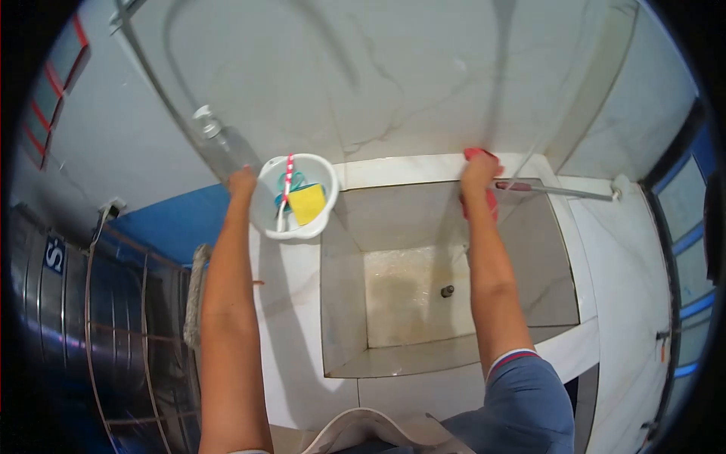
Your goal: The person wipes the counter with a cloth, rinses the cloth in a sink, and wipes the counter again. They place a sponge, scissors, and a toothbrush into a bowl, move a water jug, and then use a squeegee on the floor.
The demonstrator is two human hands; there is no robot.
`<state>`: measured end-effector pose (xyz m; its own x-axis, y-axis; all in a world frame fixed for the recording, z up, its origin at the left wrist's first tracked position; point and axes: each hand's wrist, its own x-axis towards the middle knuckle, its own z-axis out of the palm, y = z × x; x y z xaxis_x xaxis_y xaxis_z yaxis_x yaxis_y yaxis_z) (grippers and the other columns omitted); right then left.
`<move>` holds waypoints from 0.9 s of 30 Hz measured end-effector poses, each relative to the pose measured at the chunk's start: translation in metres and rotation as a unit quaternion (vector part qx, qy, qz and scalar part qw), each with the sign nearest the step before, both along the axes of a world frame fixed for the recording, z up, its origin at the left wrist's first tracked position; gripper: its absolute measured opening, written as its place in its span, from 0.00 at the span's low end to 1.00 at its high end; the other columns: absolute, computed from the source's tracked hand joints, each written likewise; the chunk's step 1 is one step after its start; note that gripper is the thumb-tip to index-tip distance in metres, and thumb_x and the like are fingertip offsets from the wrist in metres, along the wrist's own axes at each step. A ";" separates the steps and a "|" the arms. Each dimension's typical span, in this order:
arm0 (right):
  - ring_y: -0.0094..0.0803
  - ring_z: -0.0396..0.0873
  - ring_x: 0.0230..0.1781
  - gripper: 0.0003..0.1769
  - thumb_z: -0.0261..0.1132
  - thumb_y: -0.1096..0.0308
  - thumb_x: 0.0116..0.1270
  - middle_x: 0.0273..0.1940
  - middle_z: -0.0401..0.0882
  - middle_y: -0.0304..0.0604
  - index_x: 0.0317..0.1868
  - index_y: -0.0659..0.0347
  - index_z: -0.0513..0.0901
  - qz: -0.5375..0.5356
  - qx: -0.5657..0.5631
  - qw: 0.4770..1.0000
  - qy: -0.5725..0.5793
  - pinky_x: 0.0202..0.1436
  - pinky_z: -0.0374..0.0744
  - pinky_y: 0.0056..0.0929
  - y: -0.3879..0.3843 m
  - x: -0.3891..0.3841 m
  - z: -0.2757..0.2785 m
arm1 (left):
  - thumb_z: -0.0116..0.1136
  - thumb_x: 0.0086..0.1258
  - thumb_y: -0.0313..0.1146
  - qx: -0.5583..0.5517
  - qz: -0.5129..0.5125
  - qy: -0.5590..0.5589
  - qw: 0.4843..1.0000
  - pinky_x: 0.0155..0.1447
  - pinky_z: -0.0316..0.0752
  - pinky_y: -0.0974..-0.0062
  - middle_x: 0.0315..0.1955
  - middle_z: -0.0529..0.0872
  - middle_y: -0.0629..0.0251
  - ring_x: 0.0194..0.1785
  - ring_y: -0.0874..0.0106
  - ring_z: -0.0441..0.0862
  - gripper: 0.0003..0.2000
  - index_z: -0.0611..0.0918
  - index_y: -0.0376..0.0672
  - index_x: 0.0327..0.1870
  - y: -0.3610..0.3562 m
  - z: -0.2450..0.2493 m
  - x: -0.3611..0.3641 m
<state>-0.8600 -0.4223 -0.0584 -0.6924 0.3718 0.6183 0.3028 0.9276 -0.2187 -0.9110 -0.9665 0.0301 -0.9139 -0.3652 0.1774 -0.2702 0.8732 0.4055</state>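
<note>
My left hand (242,181) is at the lower part of a clear pump bottle (231,147) with a white top, beside a white basin (330,170). Its fingers are too small and hidden to read. In the basin lie a yellow sponge (308,204), a brush with a red and white handle (288,178) and something teal. My right hand (478,175) is closed on a red cloth (484,157) at the back edge of the sink (408,212). Part of the cloth hangs below the hand.
A wand with a hose (560,190) lies across the sink's back right corner. The sink has a dark drain piece (447,290). At left stand a metal tank (76,303), a wire rack (117,328) and a rope (196,295). A tiled wall (401,83) rises behind.
</note>
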 end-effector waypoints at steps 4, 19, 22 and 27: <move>0.49 0.72 0.42 0.09 0.50 0.73 0.58 0.39 0.74 0.55 0.37 0.68 0.74 0.228 -0.109 0.964 0.087 0.50 0.68 0.45 -0.112 -0.004 0.021 | 0.33 0.70 0.45 -0.033 -0.054 0.041 0.997 0.50 0.71 0.54 0.36 0.80 0.39 0.45 0.48 0.78 0.26 0.80 0.29 0.36 -0.022 -0.029 -0.026; 0.46 0.69 0.46 0.13 0.55 0.72 0.55 0.44 0.73 0.51 0.43 0.60 0.75 0.233 -0.012 0.971 -0.050 0.52 0.69 0.40 -0.022 0.044 0.020 | 0.48 0.64 0.35 0.081 -0.408 0.059 0.907 0.38 0.73 0.64 0.26 0.81 0.48 0.32 0.54 0.80 0.12 0.79 0.35 0.37 0.241 0.095 0.174; 0.45 0.69 0.49 0.11 0.56 0.71 0.55 0.44 0.74 0.50 0.39 0.61 0.78 0.249 -0.037 0.962 -0.102 0.52 0.70 0.39 0.020 0.042 0.038 | 0.48 0.62 0.32 0.103 -0.499 -0.057 0.858 0.39 0.73 0.62 0.25 0.80 0.47 0.32 0.51 0.79 0.11 0.78 0.34 0.37 0.334 0.098 0.228; 0.46 0.73 0.46 0.10 0.57 0.69 0.55 0.41 0.78 0.47 0.35 0.63 0.81 0.236 0.071 0.962 -0.117 0.47 0.75 0.38 0.125 0.039 0.031 | 0.47 0.62 0.28 0.000 -0.648 -0.134 0.750 0.54 0.70 0.64 0.43 0.79 0.45 0.49 0.53 0.76 0.14 0.75 0.32 0.47 0.472 0.044 0.265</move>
